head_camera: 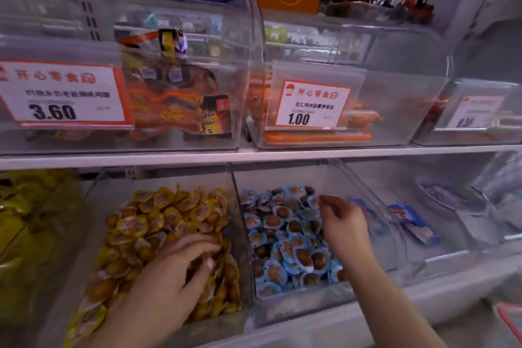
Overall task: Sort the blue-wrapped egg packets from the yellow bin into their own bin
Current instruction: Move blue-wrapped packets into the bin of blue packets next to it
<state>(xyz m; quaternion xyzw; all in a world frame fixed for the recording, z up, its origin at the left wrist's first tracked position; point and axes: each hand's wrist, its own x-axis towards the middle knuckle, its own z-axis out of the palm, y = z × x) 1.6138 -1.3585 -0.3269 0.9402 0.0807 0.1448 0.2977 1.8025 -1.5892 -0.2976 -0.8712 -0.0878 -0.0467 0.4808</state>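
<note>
On the lower shelf a clear bin (93, 234) holds a heap of yellow-wrapped egg packets (169, 215). Right of it, a second clear bin (299, 311) is filled with blue-wrapped egg packets (285, 243). My left hand (180, 265) is down in the yellow heap, fingers spread and bent among the packets; whether it holds one is hidden. My right hand (341, 223) hovers over the far right of the blue bin, its fingertips pinching a blue-wrapped packet (314, 200) at the top of the pile.
A white shelf edge (254, 154) runs just above the bins. Above it stand clear bins of orange snack packs (175, 99) and sausages (316, 137) with price cards. Another clear bin (440, 260) with blue-white packets (415, 223) sits to the right; yellow bags (17, 206) lie at far left.
</note>
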